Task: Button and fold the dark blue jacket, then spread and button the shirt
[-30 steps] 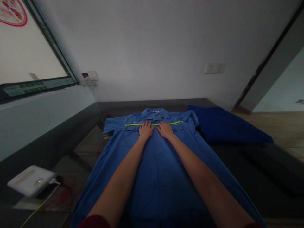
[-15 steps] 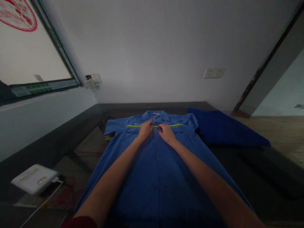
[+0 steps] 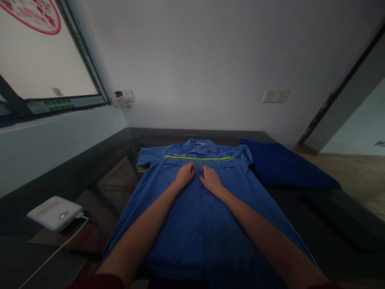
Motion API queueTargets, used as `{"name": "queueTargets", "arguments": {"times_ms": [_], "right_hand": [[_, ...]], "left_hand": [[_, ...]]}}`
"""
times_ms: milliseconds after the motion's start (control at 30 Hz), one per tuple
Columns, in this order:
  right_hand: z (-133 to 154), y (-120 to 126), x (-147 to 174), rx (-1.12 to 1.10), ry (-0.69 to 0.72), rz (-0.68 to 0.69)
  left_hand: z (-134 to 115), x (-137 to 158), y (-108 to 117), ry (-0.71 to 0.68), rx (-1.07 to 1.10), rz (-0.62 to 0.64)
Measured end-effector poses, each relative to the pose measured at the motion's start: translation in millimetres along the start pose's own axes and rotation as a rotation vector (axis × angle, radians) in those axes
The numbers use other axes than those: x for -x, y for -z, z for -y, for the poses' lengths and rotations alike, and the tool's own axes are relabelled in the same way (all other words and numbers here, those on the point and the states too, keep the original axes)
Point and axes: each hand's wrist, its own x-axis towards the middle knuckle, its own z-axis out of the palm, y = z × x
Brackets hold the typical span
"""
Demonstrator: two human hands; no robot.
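Observation:
A blue work shirt (image 3: 177,204) lies face up with its collar at the far end and a yellow-green stripe across the chest. Just below the stripe, on either side of the front placket, are both hands. My left hand (image 3: 185,174) has its fingers curled in at the shirt's front edge. Close by, my right hand (image 3: 211,179) is curled the same way on the other side, with a narrow gap between the two. Both seem to pinch the shirt's fabric, though the fingertips are partly hidden.
A folded dark blue cloth (image 3: 288,164) lies right of the shirt on the dark table (image 3: 319,224). At the left is a white box-shaped device (image 3: 55,212) with a white cable (image 3: 57,251). A wall with sockets (image 3: 276,96) stands behind, and a window (image 3: 54,60) is at the left.
Both hands have moved from the yellow-green stripe down the placket, toward me. The view has shifted slightly, and the shirt lies much as before.

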Motion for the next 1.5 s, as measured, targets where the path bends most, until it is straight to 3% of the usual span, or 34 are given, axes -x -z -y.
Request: {"name": "queueTargets", "arguments": {"times_ms": [367, 467, 567, 867, 1133, 1300, 1500], "right_hand": [[-1.6, 7.4, -4.2, 0.104, -0.041, 0.069], [-5.2, 5.9, -3.3, 0.068, -0.046, 0.034], [-13.4, -0.2, -4.2, -0.051, -0.034, -0.033], [-40.8, -20.0, -29.6, -0.709, -0.132, -0.105], [-43.7, -30.6, -34.7, -0.821, -0.167, -0.148], [-47.2, -34.9, -37.1, -0.942, -0.15, -0.224], [-44.7, -34.7, -29.7, -0.847, -0.025, -0.204]], "left_hand": [[-14.3, 7.6, 3.5, -0.005, -0.148, 0.092], [-14.9, 6.7, 3.7, 0.008, -0.152, 0.116], [-13.2, 6.3, 1.7, 0.021, -0.113, 0.126], [-15.5, 5.7, -3.9, -0.029, -0.15, 0.094], [-15.5, 4.8, -3.4, -0.077, -0.039, -0.1], [-19.7, 0.9, -6.5, -0.119, -0.007, -0.073], [-16.3, 7.6, -10.9, -0.112, 0.048, -0.068]]}}
